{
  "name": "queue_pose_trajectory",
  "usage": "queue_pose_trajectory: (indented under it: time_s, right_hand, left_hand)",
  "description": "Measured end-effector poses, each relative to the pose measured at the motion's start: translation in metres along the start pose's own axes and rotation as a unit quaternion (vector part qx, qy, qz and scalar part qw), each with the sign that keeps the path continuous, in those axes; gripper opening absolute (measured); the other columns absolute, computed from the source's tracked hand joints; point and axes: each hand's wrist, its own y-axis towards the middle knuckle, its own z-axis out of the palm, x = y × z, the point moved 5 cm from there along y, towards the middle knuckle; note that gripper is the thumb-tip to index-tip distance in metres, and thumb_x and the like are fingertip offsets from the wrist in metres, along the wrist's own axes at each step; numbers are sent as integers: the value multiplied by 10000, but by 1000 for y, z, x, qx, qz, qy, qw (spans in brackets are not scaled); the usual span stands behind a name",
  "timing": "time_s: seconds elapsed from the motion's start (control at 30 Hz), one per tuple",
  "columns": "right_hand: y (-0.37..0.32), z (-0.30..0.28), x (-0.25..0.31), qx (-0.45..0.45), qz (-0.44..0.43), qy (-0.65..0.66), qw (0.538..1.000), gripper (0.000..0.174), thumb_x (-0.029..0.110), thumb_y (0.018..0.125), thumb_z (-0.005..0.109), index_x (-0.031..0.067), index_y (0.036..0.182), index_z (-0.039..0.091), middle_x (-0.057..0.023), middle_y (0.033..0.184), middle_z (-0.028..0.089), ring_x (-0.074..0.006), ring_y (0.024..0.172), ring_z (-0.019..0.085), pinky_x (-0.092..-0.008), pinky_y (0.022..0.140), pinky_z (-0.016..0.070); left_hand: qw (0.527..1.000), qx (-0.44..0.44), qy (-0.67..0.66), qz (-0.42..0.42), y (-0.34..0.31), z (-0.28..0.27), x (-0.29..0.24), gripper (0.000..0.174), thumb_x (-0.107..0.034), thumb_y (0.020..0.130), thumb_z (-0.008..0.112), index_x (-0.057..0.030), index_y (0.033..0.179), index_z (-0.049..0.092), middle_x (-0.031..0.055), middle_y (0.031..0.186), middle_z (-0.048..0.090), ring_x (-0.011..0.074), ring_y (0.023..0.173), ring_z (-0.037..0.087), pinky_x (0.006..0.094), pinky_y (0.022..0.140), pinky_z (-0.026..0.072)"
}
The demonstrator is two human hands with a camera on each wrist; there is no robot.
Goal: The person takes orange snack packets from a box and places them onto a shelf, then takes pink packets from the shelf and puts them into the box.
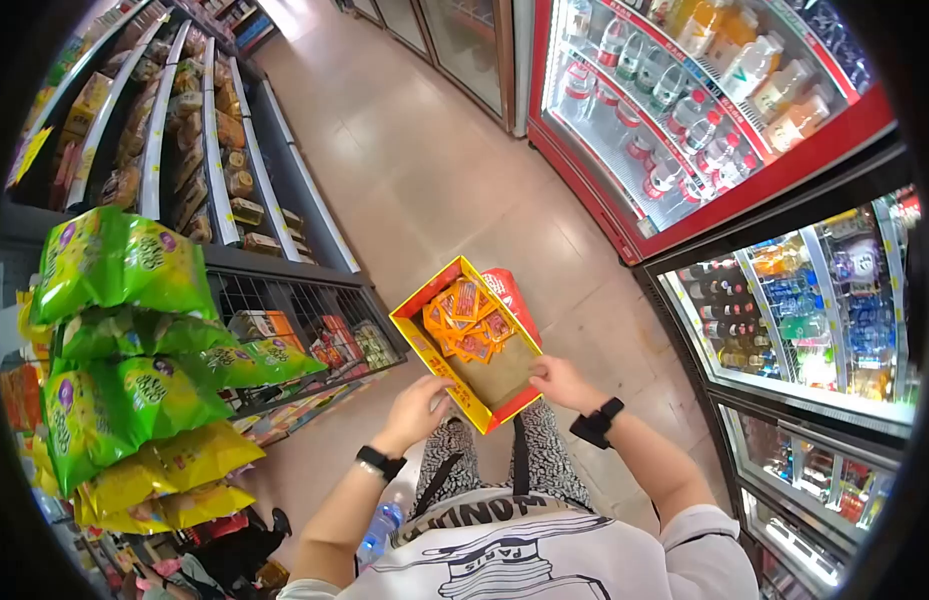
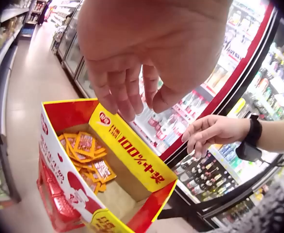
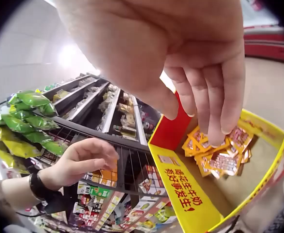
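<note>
An open-topped yellow and red cardboard box [image 1: 420,350] stands in front of the person's legs. Several orange packets [image 1: 467,318] lie heaped toward its far end; bare brown bottom [image 2: 117,200] shows at the near end. My left hand [image 1: 421,408] is beside the box's near left side, its fingers loosely bent with nothing in them. At the near right side is my right hand [image 1: 564,384], also holding nothing. Its relaxed fingers [image 3: 209,104] overlap the box in the right wrist view. A red plastic-wrapped pack [image 2: 59,199] shows under and behind the box.
Green snack bags [image 1: 134,400] hang at the left in front of shelves [image 1: 189,130] of packaged food. Drink fridges [image 1: 664,110] line the right side. Between them runs a tiled aisle [image 1: 414,170]. A plastic bottle [image 1: 382,528] is by the person's left side.
</note>
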Motion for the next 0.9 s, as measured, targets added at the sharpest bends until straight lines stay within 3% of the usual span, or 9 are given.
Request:
queue_pose_trajectory:
  time_s: [0.07,0.1,0.23,0.37,0.5,0.57,0.7,0.73,0.9]
  right_hand:
    - [-2,46,4,76,-14,99,992,253,132,800,577,-3,1014,576,-160,912,658,-258,785,650,-347,666,518]
    - [62,-14,-24,47,-17,54,997,253,132,800,577,-3,1014,576,-160,912,658,-258,785,650,-347,666,518]
    - [99,59,-32,86,130,260,953,214,95,800,547,-19,981,553,-82,746,599,-179,600,617,-296,514,497]
    - [148,87,-43,22,236,319,918,258,88,832,541,9,1065,464,-105,797,592,-183,642,626,-288,515,502]
    - [203,126,-83,-181,210,526,804,419,143,822,624,30,1152,391,-122,1000,512,-224,712,620,-324,527,499]
    - [212,122,-77,-253,260,425,829,454,154,794,668,34,1145,405,-110,991,516,-214,747,591,-355,586,496]
    - [232,136,-101,-400,255,397,786,436,115,731,735,-6,1027,439,-111,936,545,-207,775,558,-359,673,473]
    - [231,135,-92,-397,261,451,756,358,94,717,744,-8,924,471,-100,877,559,-195,761,557,-341,671,470]
    - [228,123,-82,-411,286,427,753,234,73,736,719,1,815,511,-76,779,566,-181,661,547,-313,617,460]
  left_hand:
    - [998,3,17,-53,-16,2,6,270,-106,769,615,-65,1034,586,111,986,604,269,887,606,348,761,488]
    - [1000,-20,-11,-15,79,38,17,270,-106,769,615,-65,1034,586,111,986,604,269,887,606,348,761,488]
    - [994,14,-61,-92,84,65,62,284,-85,762,617,-55,1042,581,131,1000,593,272,874,601,350,776,487]
    - [971,-35,-155,-177,91,92,94,315,-59,757,624,-58,1068,573,131,1049,568,249,947,579,333,803,476]
    - [933,-68,-278,-217,73,112,120,292,4,806,564,-37,1095,548,63,1068,564,178,1006,538,302,811,459]
    - [915,-87,-326,-220,61,109,122,282,32,814,539,-33,1088,547,59,1077,556,158,994,537,281,815,455]
    - [908,-88,-356,-201,53,103,121,271,60,788,537,-23,1044,574,90,1074,546,178,996,542,266,801,471]
    - [905,-86,-362,-206,53,100,118,263,59,789,536,-21,1037,577,90,1075,546,177,999,541,264,801,471]
    - [903,-85,-373,-194,54,97,119,262,57,795,539,-20,1043,575,87,1071,552,170,993,546,260,797,469]
